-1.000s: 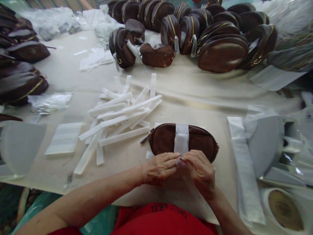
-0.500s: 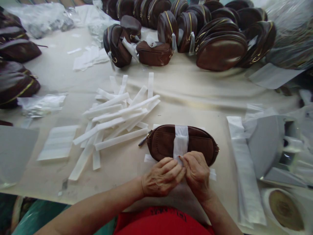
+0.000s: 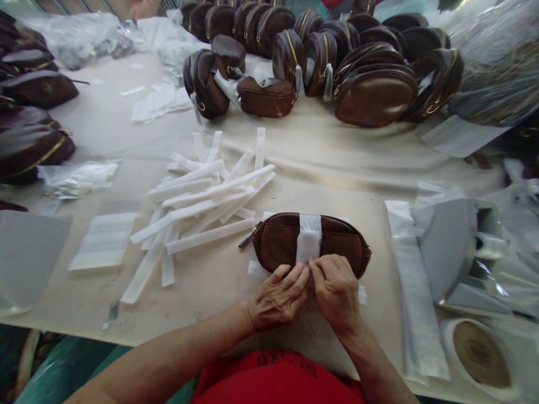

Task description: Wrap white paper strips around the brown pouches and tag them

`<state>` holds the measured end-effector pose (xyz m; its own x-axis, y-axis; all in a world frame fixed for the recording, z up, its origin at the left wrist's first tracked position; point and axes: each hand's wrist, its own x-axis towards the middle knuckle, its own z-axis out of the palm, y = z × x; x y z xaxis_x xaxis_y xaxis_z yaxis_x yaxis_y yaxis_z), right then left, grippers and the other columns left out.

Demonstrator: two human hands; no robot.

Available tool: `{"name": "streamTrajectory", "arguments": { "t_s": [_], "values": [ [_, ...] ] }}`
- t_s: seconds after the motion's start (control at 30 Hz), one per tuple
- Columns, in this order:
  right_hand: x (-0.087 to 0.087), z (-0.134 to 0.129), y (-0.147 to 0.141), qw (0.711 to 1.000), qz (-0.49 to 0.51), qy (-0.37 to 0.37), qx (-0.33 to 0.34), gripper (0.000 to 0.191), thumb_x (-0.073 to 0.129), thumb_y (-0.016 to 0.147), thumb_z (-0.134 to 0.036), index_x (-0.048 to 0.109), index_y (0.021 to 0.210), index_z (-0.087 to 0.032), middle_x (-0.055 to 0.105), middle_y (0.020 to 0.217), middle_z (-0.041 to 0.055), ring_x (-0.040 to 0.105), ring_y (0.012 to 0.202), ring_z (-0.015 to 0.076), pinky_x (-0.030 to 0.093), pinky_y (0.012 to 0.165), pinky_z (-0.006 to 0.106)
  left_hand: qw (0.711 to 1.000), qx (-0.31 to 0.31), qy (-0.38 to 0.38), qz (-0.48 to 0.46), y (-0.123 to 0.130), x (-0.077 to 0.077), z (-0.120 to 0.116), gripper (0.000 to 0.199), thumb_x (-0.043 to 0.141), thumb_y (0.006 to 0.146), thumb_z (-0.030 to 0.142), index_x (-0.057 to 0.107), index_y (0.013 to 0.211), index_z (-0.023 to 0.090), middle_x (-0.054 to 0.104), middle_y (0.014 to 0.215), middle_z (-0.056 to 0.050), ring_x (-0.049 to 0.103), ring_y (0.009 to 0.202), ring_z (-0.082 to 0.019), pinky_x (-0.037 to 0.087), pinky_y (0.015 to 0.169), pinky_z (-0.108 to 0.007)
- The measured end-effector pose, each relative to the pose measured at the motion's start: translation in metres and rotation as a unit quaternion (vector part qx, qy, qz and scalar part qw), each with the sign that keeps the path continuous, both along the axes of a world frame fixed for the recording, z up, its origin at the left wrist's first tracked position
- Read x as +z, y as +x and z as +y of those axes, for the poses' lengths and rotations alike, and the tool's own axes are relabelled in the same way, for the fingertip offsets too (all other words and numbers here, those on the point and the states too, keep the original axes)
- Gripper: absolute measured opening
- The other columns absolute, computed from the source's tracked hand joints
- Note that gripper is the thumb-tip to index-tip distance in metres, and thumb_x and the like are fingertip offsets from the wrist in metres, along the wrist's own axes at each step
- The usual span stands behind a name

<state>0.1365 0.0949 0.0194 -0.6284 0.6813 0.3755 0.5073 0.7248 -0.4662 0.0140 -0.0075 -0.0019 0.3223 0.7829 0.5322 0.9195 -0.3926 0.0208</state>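
Observation:
A dark brown leather pouch bag (image 3: 278, 241) lies on the table in front of me, its zip pull at the left end. Around its middle runs a white paper strip (image 3: 309, 235). My right hand (image 3: 337, 286) pinches the lower part of this strip at the bag's near edge. Beside it, my left hand (image 3: 280, 297) rests with fingers bent, their tips pressing on the strip and the bag's near edge. Short pale pieces (image 3: 257, 268) stick out from under the bag.
A heap of loose white strips (image 3: 206, 196) lies to the left, near a flat white stack (image 3: 103, 241). Finished-looking brown bags (image 3: 374, 95) stand in rows at the back. On the right are a long white strip bundle (image 3: 416, 286), a grey tape dispenser (image 3: 455, 258) and a tape roll (image 3: 480, 353).
My left fingers have loosened and spread from their tight bunch, reaching slightly higher along the strip. My right hand stays pinched at the bag's near edge. The view has shifted slightly.

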Motion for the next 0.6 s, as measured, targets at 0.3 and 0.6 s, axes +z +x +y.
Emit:
{"name": "streamTrajectory", "arguments": {
  "t_s": [0.3, 0.6],
  "values": [
    [0.026, 0.012, 0.035, 0.996, 0.084, -0.017, -0.017, 0.009, 0.055, 0.087, -0.023, 0.061, 0.094, -0.019, 0.064, 0.091, 0.0063, 0.059, 0.082, 0.0177, 0.048, 0.074, 0.031, 0.999, 0.022, 0.001, 0.049, -0.002, 0.004, 0.004, 0.032, 0.035, 0.091, 0.010, 0.057, 0.114, 0.005, 0.061, 0.116, -0.017, 0.055, 0.112, -0.025, 0.040, 0.092, -0.038],
    [0.051, 0.101, 0.184, 0.933, 0.014, 0.060, -0.355, 0.034, 0.056, 0.077, -0.048, 0.065, 0.068, -0.017, 0.067, 0.078, 0.0127, 0.060, 0.085, 0.0270, 0.041, 0.084, 0.043, 1.000, 0.005, 0.002, -0.016, -0.002, 0.001, 0.007, 0.032, 0.035, 0.090, 0.003, 0.057, 0.112, 0.005, 0.064, 0.110, -0.013, 0.055, 0.109, -0.022, 0.036, 0.096, -0.038]
  ]
}}
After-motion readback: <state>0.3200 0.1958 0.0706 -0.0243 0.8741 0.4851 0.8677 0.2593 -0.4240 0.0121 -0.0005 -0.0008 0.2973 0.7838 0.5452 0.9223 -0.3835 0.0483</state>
